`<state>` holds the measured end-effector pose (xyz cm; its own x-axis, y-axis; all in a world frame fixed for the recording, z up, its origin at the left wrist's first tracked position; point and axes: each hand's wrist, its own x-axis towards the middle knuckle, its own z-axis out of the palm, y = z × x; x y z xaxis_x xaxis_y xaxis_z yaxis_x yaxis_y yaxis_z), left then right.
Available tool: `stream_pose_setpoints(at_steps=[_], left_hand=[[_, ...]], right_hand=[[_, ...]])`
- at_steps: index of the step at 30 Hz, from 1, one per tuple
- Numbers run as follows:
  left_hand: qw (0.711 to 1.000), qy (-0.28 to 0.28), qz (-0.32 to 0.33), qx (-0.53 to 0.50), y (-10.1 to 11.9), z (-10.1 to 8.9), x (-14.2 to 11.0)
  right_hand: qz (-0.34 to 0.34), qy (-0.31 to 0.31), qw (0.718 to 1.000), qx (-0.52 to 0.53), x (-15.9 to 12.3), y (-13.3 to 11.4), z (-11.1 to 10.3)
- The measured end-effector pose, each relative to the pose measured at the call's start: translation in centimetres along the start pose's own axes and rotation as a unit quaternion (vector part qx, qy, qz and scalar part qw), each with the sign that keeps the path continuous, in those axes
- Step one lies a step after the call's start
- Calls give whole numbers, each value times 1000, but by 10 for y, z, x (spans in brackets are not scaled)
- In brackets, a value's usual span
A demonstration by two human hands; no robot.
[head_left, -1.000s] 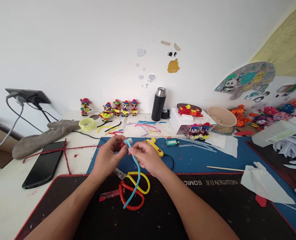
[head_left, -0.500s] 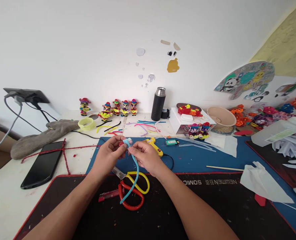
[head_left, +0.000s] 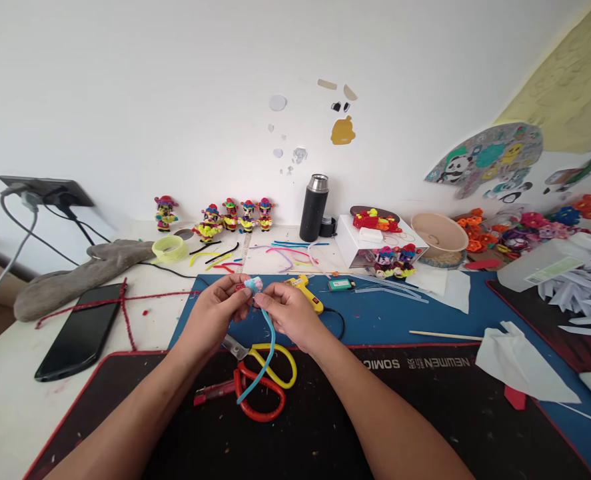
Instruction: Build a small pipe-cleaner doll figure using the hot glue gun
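Note:
Between the fingertips of my left hand point(head_left: 222, 303) is a small red, pink and light-blue piece made of pipe cleaner, mostly covered by the fingers. My right hand point(head_left: 288, 313) pinches a light-blue pipe cleaner point(head_left: 271, 333) close against that piece. The pipe cleaner's loose tail curves down towards me. Below it, scissors point(head_left: 262, 397) with one yellow and one red handle lie on the black mat, beside a red utility knife point(head_left: 215, 392). A yellow glue gun point(head_left: 309, 293) lies just behind my right hand.
Several pipe-cleaner figures point(head_left: 210, 223) stand along the wall. A black thermos point(head_left: 314, 210) and a white box point(head_left: 352, 243) are at the back. On the left lies a phone point(head_left: 80, 333), with dark-red pipe cleaners across it. A wooden stick point(head_left: 445, 335) and white tissue point(head_left: 522, 363) lie to the right.
The light-blue pipe cleaner's upper end now lies closer around the small piece. Both hands keep nearly the same place; the whole view has shifted slightly.

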<state>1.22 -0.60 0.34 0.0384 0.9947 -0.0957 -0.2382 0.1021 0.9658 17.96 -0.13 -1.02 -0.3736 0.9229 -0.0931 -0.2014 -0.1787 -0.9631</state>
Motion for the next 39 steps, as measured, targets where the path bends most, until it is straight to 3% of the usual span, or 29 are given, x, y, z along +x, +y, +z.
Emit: stream_pose_setpoints(at_steps=[9,23,39], left_hand=[[1000,-4,-4,-5,-1,0,-1],[996,3,18,86,0,-1,-1],[1000,-8,-10,-20,2,3,-1]], right_hand=[[10,-3,1000,2,0,2,0],[-2,-23,1000,-2,1,9,2],[11,-15,1000,4,0,5,0]])
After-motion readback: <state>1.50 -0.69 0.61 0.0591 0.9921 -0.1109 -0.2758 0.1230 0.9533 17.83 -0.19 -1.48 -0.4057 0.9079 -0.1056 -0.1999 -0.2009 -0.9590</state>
